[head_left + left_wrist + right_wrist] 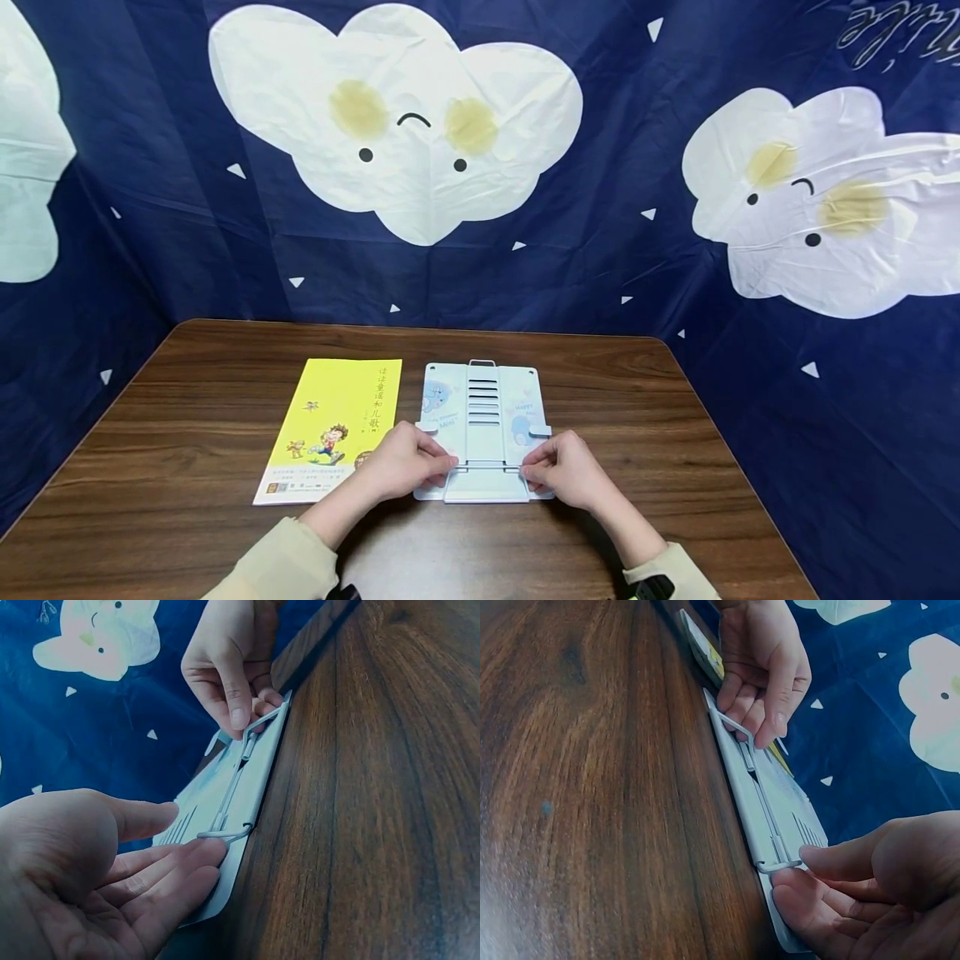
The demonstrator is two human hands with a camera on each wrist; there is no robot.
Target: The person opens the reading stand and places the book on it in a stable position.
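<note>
A pale blue and white book stand with cartoon prints and a slotted middle strip lies on the table, its wire support near the front edge. My left hand is at the wire's left end. Its fingertips touch the wire from below, the thumb apart above them. At the other end my right hand pinches the wire between thumb and fingers. Two small clips stick out at the stand's sides.
To the left of the stand a yellow book with a cartoon child on its cover lies flat, partly behind the left hand. The wooden table meets a dark blue cloth with printed clouds along its far edge.
</note>
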